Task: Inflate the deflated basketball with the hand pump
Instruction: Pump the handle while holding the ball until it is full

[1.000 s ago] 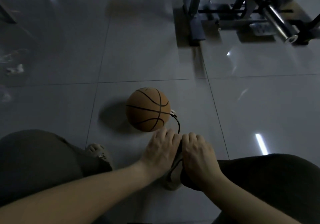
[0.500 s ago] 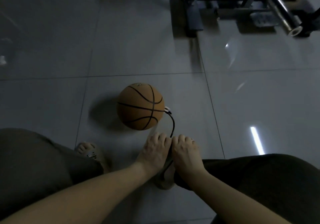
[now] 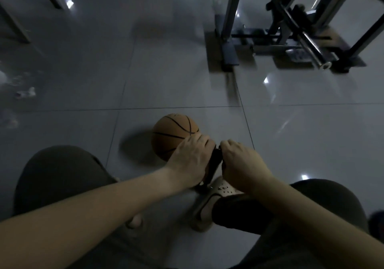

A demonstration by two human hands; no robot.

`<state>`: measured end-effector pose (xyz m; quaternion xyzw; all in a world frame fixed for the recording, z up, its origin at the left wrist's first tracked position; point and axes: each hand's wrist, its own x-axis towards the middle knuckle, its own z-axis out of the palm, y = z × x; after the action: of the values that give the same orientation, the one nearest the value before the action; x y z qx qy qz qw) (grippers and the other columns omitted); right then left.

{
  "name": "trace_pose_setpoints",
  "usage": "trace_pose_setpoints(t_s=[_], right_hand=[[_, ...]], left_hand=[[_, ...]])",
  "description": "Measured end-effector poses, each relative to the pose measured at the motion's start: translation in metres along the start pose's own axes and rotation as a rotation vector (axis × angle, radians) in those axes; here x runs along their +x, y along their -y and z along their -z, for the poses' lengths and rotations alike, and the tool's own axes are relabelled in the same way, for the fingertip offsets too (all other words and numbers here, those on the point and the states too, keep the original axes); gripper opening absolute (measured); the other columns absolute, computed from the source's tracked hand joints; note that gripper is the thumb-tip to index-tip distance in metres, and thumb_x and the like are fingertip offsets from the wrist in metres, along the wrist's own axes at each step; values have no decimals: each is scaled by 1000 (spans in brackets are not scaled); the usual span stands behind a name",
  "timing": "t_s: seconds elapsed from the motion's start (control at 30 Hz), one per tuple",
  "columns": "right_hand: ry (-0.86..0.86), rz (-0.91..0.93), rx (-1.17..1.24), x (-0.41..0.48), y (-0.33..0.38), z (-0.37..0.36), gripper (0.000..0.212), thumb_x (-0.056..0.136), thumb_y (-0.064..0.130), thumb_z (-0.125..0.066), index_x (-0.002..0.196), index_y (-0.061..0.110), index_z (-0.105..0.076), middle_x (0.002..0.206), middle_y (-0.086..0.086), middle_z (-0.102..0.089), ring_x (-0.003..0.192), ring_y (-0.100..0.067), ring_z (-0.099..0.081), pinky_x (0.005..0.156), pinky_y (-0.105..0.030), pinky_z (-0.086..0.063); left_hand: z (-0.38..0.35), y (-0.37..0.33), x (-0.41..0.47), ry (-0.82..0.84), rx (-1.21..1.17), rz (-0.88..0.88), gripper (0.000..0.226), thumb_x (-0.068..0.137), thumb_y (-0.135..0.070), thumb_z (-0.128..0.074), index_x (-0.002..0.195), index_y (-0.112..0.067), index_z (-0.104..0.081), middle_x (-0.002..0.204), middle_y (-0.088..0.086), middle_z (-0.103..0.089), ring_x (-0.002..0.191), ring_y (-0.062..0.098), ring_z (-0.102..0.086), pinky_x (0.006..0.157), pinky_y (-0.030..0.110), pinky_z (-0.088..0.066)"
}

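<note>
An orange basketball (image 3: 170, 133) with black seams lies on the grey tiled floor, just beyond my hands. A black hand pump (image 3: 214, 164) stands upright in front of it, its foot by my pale shoe (image 3: 212, 198). My left hand (image 3: 191, 160) and my right hand (image 3: 243, 162) grip the pump's handle from either side, fingers curled round it, raised above the floor. The left hand covers the ball's near right part. The pump's hose is hidden behind my hands.
A metal exercise frame (image 3: 291, 29) with a steel bar stands at the back right. Dark furniture legs (image 3: 18, 8) are at the back left, and small white scraps (image 3: 26, 93) lie on the floor at the left. My knees fill the lower corners.
Both hands have risen from low near the floor, pulling the pump handle up. The hose that showed beside the ball is now covered, and the view has tilted up.
</note>
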<state>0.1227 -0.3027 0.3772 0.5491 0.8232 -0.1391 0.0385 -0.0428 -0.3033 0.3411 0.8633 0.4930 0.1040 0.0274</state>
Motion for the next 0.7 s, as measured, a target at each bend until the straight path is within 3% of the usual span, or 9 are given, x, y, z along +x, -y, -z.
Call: trace_pose_setpoints(t_s=[0.13, 0.23, 0.33, 0.5, 0.6, 0.7], right_hand=[[-26, -81, -2, -25, 19, -44, 8, 97, 24, -51, 102, 21, -46, 89, 4, -43, 75, -12, -45, 66, -25, -44], [16, -58, -52, -31, 17, -79, 12, 80, 16, -58, 90, 18, -52, 80, -3, -48, 66, -17, -43, 57, -32, -40], [7, -33, -83, -24, 11, -93, 15, 72, 13, -62, 85, 15, -56, 78, -6, -49, 65, -22, -47, 56, -37, -47], [152, -77, -110, 4, -1, -115, 20, 86, 22, -52, 104, 16, -46, 99, -9, -48, 89, -26, -49, 84, -41, -47], [196, -81, -117, 27, -11, -136, 20, 87, 25, -53, 104, 16, -45, 101, -10, -48, 92, -29, -50, 89, -43, -45], [187, -94, -106, 38, -18, -150, 13, 93, 23, -42, 102, 17, -46, 99, -9, -50, 90, -28, -51, 87, -43, -46]], left_hand=[[-30, -16, -25, 8, 28, 13, 22, 86, -26, -36, 96, -16, -52, 93, 7, -55, 83, 24, -47, 69, 36, -39], [-59, -23, -46, 37, 10, 49, 17, 87, -26, -38, 95, -18, -50, 89, 5, -55, 78, 22, -47, 65, 35, -41], [-73, -24, -46, 42, 12, 60, 16, 87, -27, -39, 97, -18, -48, 89, 5, -54, 76, 21, -47, 65, 34, -42], [-103, -12, -30, 78, 0, 99, 19, 87, -27, -37, 96, -18, -51, 88, 5, -55, 76, 20, -48, 66, 34, -43], [-132, 1, -24, 112, -4, 125, 21, 89, -27, -38, 99, -16, -52, 90, 6, -55, 77, 20, -47, 67, 33, -43], [-148, 6, -21, 155, 6, 121, 20, 89, -29, -47, 102, -16, -53, 93, 6, -55, 79, 21, -48, 68, 33, -44]])
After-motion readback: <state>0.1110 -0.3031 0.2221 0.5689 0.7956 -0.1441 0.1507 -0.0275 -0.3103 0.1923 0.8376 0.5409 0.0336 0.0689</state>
